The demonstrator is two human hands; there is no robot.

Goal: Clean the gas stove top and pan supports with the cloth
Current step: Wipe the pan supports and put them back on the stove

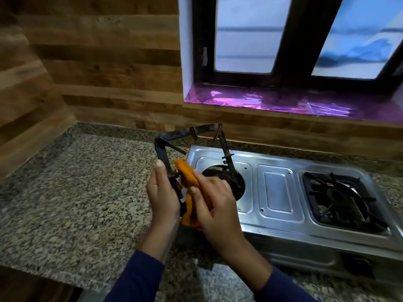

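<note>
The pan support (174,134), a black square frame with inward prongs, is held tilted in the air above the left burner well (237,183) of the gas stove (274,188). Its near-left side is gripped by the left hand (162,192), with the fingers curled round the bar and the thumb laid along it toward 12 o'clock. The orange cloth (187,175) is bunched in the right hand (214,203) and pinched between thumb and fingers. The cloth is pressed against the same bar from the 3 o'clock side, touching the left hand's grip area. Both wrists are covered by dark blue sleeves (139,277).

At 3 o'clock from the hands, a second pan support (340,199) is seated over the right burner. The stainless stove is placed on a speckled granite table (76,182). At 12 o'clock, a wood-panelled wall (98,62) and a dark-framed window (283,40) with a purple-lit sill (283,101) are located.
</note>
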